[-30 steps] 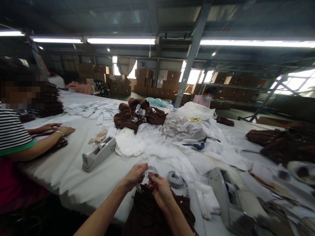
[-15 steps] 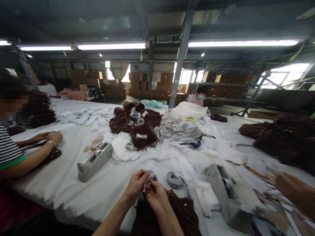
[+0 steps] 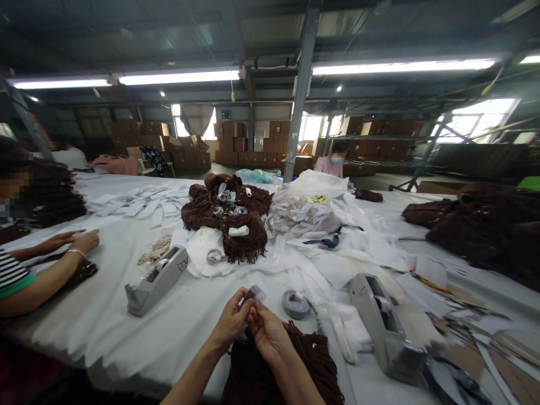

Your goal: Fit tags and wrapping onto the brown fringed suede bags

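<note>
Between my two hands is a small coiled grey strap (image 3: 255, 293), with something clear like tape or film on it. My left hand (image 3: 231, 322) grips the coil from the left, thumb and fingers closed. My right hand (image 3: 268, 333) pinches at its lower right side, fingertips partly hidden. Directly below lies a dark brown fringed bag (image 3: 323, 354), partly covered by my forearms. A second grey strap coil (image 3: 295, 304) rests on the white cloth just right of my hands, its tail running toward the bag.
Grey tape dispensers stand at left (image 3: 157, 280) and right (image 3: 383, 329). Ahead lie brown fringed bags (image 3: 244, 239) with strap coils, and a heap of white wrapping (image 3: 301, 216). A co-worker's hand (image 3: 86, 242) is at far left. Paper scraps (image 3: 485, 320) cover the right side.
My hands have turned the coiled strap, and clear film now shows at its top. The hand at the far right has left the view. The view has shifted slightly.
</note>
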Demonstrator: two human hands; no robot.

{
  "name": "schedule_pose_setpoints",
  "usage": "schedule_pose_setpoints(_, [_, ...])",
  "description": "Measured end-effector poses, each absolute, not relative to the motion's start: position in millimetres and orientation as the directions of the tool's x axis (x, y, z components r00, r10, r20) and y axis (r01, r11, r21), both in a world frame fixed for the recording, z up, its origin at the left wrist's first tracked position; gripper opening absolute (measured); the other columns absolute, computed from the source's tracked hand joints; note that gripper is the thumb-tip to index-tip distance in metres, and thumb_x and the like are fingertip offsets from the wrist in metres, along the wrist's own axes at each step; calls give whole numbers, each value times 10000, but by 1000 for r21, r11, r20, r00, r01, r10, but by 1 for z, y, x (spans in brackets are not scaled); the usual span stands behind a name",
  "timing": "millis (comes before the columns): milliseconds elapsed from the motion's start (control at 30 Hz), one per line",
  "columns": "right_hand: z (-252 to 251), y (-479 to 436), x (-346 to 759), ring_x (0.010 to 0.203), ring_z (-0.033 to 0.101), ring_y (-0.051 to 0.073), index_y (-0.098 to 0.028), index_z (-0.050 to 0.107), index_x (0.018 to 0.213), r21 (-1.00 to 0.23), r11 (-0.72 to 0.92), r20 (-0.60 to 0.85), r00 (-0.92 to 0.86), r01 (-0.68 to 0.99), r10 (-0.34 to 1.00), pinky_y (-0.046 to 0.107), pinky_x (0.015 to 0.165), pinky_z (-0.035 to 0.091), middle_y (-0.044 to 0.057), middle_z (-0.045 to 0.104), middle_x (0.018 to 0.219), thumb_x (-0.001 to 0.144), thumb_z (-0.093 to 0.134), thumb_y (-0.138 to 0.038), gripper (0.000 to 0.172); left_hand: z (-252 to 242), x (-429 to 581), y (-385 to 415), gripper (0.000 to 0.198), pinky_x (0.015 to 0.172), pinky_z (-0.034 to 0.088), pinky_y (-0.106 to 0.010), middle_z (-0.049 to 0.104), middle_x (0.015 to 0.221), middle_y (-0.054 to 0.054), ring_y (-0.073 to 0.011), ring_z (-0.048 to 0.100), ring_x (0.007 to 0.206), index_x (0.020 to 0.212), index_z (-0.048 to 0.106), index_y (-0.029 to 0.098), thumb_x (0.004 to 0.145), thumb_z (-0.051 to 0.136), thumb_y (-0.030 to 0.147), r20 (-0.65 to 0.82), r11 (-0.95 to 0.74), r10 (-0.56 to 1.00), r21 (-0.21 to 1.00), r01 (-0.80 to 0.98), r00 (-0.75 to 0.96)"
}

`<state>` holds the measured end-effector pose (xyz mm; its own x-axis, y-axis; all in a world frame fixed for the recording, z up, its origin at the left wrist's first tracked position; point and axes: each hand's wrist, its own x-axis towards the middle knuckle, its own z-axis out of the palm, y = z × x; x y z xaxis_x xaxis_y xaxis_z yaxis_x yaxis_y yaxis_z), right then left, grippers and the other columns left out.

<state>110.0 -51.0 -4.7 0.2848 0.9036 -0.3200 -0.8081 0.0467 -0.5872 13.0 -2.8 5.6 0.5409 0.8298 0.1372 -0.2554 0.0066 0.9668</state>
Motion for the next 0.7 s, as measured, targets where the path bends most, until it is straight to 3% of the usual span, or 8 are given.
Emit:
schedule_pose_setpoints(200, [-1,-56,110,529,632,97,-133,626,721,-498,-26,-483,252,-867,839,150,463,487,-6,664,629,628,826,-152,221,11,17,1,322,614,399,-202,523,687,17,-108,480,648,794,550,158,781,659,460,162,-49,780,979,-199,604])
schedule_pose_setpoints(333, [6,-66,103,587,648,114,-128,655,791,-594,-64,-412,235,-802,881,178,521,487,19,681,678,630,834,-261,276,7,14,9,374,557,363,-187,506,655,26,-85,455,589,774,536,145,768,653,499,121,-5,800,981,-196,587])
schedule_pose_setpoints(400, [15,-71,108,548,630,123,-108,668,771,-760,-116,-320,212,-640,923,194,517,466,33,667,633,666,795,-373,312,4,11,15,391,509,336,-175,512,638,29,-68,438,538,760,522,144,771,639,517,87,26,818,982,-188,568])
schedule_pose_setpoints(500, [32,-78,127,484,585,127,-116,699,848,-983,-47,-107,350,-176,931,215,498,423,15,644,592,688,746,-430,356,5,4,22,422,424,281,-171,553,608,11,-55,413,442,773,538,136,772,615,550,9,97,811,984,-151,584])
schedule_pose_setpoints(567, [42,-79,142,496,571,129,-164,706,934,-992,20,74,432,127,899,225,516,407,-10,642,620,651,773,-354,347,9,0,24,445,396,275,-174,582,598,-13,-62,425,413,800,572,118,750,636,556,-41,148,781,982,-121,624])
schedule_pose_setpoints(700, [44,-79,153,517,527,138,-200,732,831,-874,75,217,247,481,944,249,569,376,-13,605,569,687,739,-259,156,20,6,22,467,375,278,-170,568,568,-8,-60,415,395,788,595,112,693,691,559,-88,209,758,971,-113,646])
